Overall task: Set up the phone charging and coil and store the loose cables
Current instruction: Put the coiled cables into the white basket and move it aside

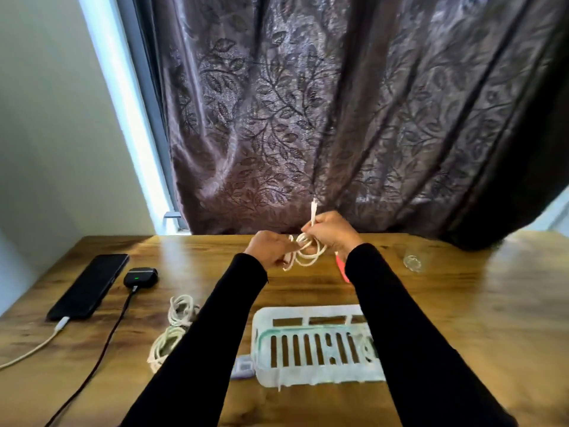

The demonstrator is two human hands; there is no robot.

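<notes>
White cable mid-coil, held above the wooden table between both hands. Right hand curled around the gathered loops, one connector end standing up out of the fist. Left hand just beside it, pinching the free tail that hangs below.

Risks, as judged: loops springing open if either pinch slackens, since stiff cable tends to unwind; tail slipping before being tucked; upright connector snagging the curtain hanging directly behind the grip.

Below and nearer than the grip: white slotted basket, likely the store, with nothing clearly visible inside. Down and left of the grip: two coiled white cables lying on the table. Farther left: phone with a pale cable plugged in, and a dark earbud case showing a green light, on a black lead. Right of the grip: small clear glass object; red item partly hidden behind the right sleeve.

Room: pale wall and bright window edge at far left.
</notes>
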